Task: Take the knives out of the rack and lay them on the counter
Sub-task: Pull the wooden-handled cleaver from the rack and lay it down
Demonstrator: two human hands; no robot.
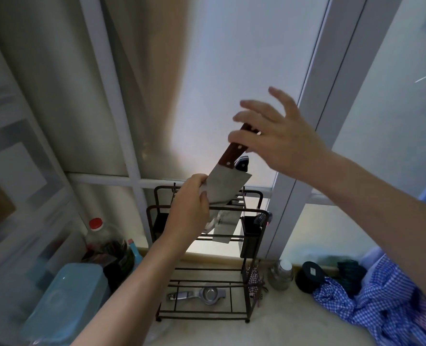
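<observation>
A cleaver [228, 186] with a brown wooden handle is tilted up above the black wire rack [154, 221], its handle pointing up and right. My left hand [189, 213] pinches the lower corner of its blade. My right hand [281, 136] hovers over the handle's end with fingers spread; whether the thumb touches the handle is hidden. Behind the cleaver a second knife [225, 229] with a dark handle stands in the rack's slots. The pale counter [281, 328] lies below.
A metal squeezer [202, 294] lies on the rack's bottom shelf, and a black cup [253, 236] hangs on its right side. Left are a red-capped bottle [96, 224] and a blue container [67, 295]. Right are a glass jar [281, 273], a black jar [309, 275] and a blue checked cloth [381, 308].
</observation>
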